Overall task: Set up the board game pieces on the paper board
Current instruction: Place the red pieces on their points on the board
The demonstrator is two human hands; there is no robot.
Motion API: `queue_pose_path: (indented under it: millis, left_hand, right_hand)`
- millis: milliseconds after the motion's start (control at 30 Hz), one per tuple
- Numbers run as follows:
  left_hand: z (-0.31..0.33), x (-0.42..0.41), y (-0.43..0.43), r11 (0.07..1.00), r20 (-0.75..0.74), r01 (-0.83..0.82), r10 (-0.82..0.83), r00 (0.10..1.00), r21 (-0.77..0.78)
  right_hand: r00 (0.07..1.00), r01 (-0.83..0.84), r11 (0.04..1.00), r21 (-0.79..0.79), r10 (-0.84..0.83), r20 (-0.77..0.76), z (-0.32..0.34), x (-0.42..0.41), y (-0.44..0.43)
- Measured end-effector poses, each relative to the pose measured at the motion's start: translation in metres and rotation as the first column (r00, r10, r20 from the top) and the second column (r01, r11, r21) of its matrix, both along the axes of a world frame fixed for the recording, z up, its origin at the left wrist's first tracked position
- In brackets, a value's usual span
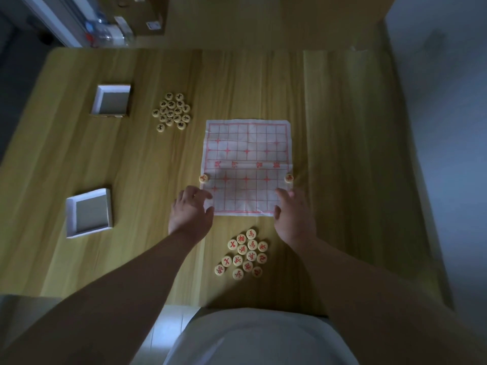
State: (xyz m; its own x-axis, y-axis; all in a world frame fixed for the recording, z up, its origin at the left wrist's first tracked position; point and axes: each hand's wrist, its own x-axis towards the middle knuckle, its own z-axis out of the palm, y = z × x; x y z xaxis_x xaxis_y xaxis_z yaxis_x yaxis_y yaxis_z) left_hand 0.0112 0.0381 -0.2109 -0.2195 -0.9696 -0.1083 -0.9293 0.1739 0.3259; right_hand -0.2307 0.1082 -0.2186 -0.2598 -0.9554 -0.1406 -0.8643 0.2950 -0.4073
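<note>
Our white shirt point(258, 335) fills the bottom of the view, and from either side of it we reach forward over the table point(105, 159); our left hand point(191, 209) lies at the near left corner of the paper board point(246, 154), fingers loosely spread with the tips on the sheet, gripping nothing; our right hand point(293, 216) lies at the near right corner, fingers stretched out along the board's edge and likewise holding nothing; the board itself is a creased white sheet printed with a red grid, lying flat just right of the table's middle, with a band of red characters across its centre; a red-lettered disc point(204, 178) sits on its left border and a second disc point(289, 177) on its right border, both in the same row on our side of that band, just beyond our fingertips; between our wrists, near the table's front edge, we see a heap of red-lettered discs point(243, 255) lying face up, apart from the board; a cluster of black-lettered discs point(172, 111) lies beyond the board's far left corner; further left stand two shallow white box halves, the nearer tray point(71, 217) well to the left of our left hand and the farther tray point(98, 100) just left of the black cluster; past the table's far left corner we make out a clear plastic bottle point(105, 31), blurred in the dim light.
</note>
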Motion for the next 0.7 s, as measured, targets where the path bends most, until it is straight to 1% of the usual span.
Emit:
queue_pose_path:
  millis: [133, 300, 433, 533, 633, 700]
  left_hand:
    - [0.0, 0.005, 0.021, 0.99, -0.098, -0.067, 0.079, 0.992, 0.12]
    - [-0.001, 0.009, 0.043, 0.962, -0.196, -0.164, 0.208, 0.958, 0.217]
    - [-0.001, 0.01, 0.06, 0.941, -0.198, -0.21, 0.266, 0.943, 0.267]
    - [0.001, 0.008, 0.075, 0.916, -0.219, -0.246, 0.323, 0.921, 0.318]
    - [0.001, 0.006, 0.089, 0.897, -0.227, -0.269, 0.36, 0.905, 0.351]
    - [0.001, 0.006, 0.096, 0.897, -0.225, -0.245, 0.341, 0.913, 0.367]
  right_hand:
    - [0.998, 0.04, 0.999, 0.012, -0.04, 0.053, 0.005, 0.02, 0.023]
    - [0.983, 0.126, 0.99, 0.062, -0.133, 0.127, 0.01, 0.037, 0.046]
    - [0.963, 0.187, 0.979, 0.085, -0.2, 0.182, 0.013, 0.048, 0.062]
    - [0.956, 0.21, 0.971, 0.119, -0.229, 0.182, 0.013, 0.054, 0.074]
    - [0.967, 0.181, 0.972, 0.148, -0.203, 0.156, 0.01, 0.058, 0.087]
    - [0.975, 0.147, 0.977, 0.157, -0.17, 0.145, 0.009, 0.059, 0.095]
